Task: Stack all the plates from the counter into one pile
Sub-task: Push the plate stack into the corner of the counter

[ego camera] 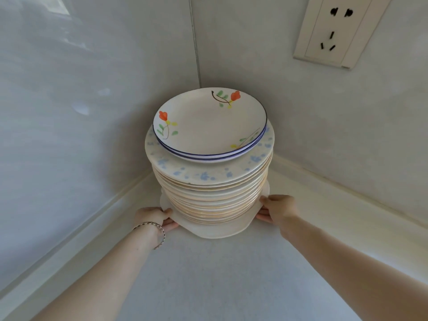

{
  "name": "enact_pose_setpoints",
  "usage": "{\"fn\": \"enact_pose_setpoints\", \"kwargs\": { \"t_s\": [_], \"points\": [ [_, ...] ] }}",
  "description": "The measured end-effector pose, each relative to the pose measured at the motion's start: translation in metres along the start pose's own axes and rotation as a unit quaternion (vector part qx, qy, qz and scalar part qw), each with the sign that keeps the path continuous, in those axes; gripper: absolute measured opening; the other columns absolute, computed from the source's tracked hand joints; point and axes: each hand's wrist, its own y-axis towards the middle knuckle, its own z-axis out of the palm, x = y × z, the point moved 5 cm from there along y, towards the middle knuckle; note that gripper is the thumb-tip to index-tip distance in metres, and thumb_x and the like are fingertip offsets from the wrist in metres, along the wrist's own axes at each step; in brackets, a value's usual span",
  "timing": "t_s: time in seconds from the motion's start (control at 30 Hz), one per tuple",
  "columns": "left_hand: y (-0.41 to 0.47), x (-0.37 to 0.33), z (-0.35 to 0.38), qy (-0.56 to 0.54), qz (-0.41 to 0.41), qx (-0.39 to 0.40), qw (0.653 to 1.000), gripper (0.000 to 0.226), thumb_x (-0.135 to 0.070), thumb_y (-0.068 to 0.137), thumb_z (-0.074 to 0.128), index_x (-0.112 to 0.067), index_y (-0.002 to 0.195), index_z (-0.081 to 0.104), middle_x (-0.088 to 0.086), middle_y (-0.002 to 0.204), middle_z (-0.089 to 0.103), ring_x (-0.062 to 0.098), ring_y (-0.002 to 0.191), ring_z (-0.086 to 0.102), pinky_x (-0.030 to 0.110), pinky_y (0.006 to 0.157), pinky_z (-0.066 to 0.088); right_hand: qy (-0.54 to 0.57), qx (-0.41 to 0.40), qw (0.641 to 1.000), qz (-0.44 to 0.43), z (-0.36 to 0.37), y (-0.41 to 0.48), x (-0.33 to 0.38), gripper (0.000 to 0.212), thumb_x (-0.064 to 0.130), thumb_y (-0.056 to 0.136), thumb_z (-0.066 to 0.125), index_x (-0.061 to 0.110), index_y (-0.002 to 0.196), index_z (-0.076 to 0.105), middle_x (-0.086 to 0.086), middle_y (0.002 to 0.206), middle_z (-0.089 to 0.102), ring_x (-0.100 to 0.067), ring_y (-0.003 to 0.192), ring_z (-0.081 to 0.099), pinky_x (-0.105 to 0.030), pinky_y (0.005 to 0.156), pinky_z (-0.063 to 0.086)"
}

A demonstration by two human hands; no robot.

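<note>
The pile [208, 186] stands tall in the corner of the counter: two flowered plates [208, 121] on top, a wider speckled plate [203, 174] under them, then many gold-edged ones, all borne by a broad, wavy bottom plate [217, 230]. This much glazed china will likely be heavy, stiff, slick and quick to chip (the small top plates sit off-centre toward the wall and could slide if the pile tilts). The best hold, I judge, is the one in use: opposite sides of the bottom plate, fingers beneath, so the load rides level. The left hand [152, 216] grips that rim on its side, thumb above and fingers tucked under. The right hand [278, 207] does the same across from it. Whether the plate rests on the counter [231, 274] or is just clear of it I cannot tell. A bracelet [159, 230] circles the left wrist. Two pale walls meet behind, and a socket [333, 31] is set in the right one.
</note>
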Motion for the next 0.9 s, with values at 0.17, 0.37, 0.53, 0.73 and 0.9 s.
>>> {"fn": "enact_pose_setpoints", "kwargs": {
  "t_s": [0.17, 0.37, 0.53, 0.73, 0.9],
  "points": [
    [-0.010, 0.019, 0.003, -0.052, 0.006, 0.028, 0.998, 0.018, 0.006, 0.089, 0.054, 0.008, 0.106, 0.051, 0.019, 0.070, 0.060, 0.025, 0.056, 0.063, 0.036, 0.057, 0.060, 0.021, -0.008, 1.000, -0.015, 0.001, 0.005, 0.000, 0.053, -0.005, 0.093, 0.048, 0.013, 0.142, 0.039, -0.023, 0.131, 0.055, -0.039, 0.102, 0.062, -0.040, 0.071, 0.054],
    [-0.015, 0.032, 0.013, -0.038, -0.006, 0.047, 0.998, 0.019, 0.013, 0.085, 0.056, 0.002, 0.071, 0.051, 0.011, 0.041, 0.064, 0.021, 0.043, 0.066, 0.030, 0.038, 0.055, 0.032, -0.022, 0.999, 0.002, 0.000, 0.009, 0.004, 0.054, -0.011, 0.090, 0.049, 0.012, 0.139, 0.044, -0.027, 0.126, 0.057, -0.033, 0.078, 0.062, -0.035, 0.044, 0.056],
    [-0.023, 0.032, 0.017, -0.045, 0.000, 0.009, 0.999, 0.022, 0.014, 0.087, 0.053, 0.002, 0.068, 0.049, 0.016, 0.070, 0.057, 0.020, 0.041, 0.064, 0.037, 0.055, 0.059, -0.027, -0.013, 0.999, 0.017, -0.002, 0.006, 0.010, 0.051, -0.007, 0.089, 0.054, 0.010, 0.136, 0.047, -0.025, 0.110, 0.063, -0.025, 0.058, 0.062, -0.033, 0.042, 0.055],
    [-0.053, -0.027, 0.000, 0.052, 0.145, -0.146, 0.977, 0.037, -0.012, 0.098, 0.037, 0.008, 0.125, 0.051, 0.024, 0.131, 0.054, 0.035, 0.122, 0.051, 0.035, 0.100, 0.037, -0.225, -0.078, 0.957, -0.166, -0.011, -0.035, 0.087, 0.034, 0.021, 0.096, 0.044, 0.005, 0.120, 0.062, -0.018, 0.116, 0.064, -0.030, 0.105, 0.057, -0.032, 0.087, 0.042],
    [-0.100, -0.125, 0.014, 0.113, 0.393, -0.089, 0.908, 0.035, -0.026, 0.101, 0.031, -0.019, 0.128, 0.051, 0.005, 0.133, 0.052, 0.018, 0.128, 0.041, 0.021, 0.102, 0.027, -0.115, 0.003, 0.960, -0.255, 0.014, -0.073, 0.156, 0.026, 0.035, 0.098, 0.038, 0.022, 0.110, 0.058, 0.000, 0.101, 0.055, -0.017, 0.095, 0.049, -0.027, 0.082, 0.036]
  ]
}}
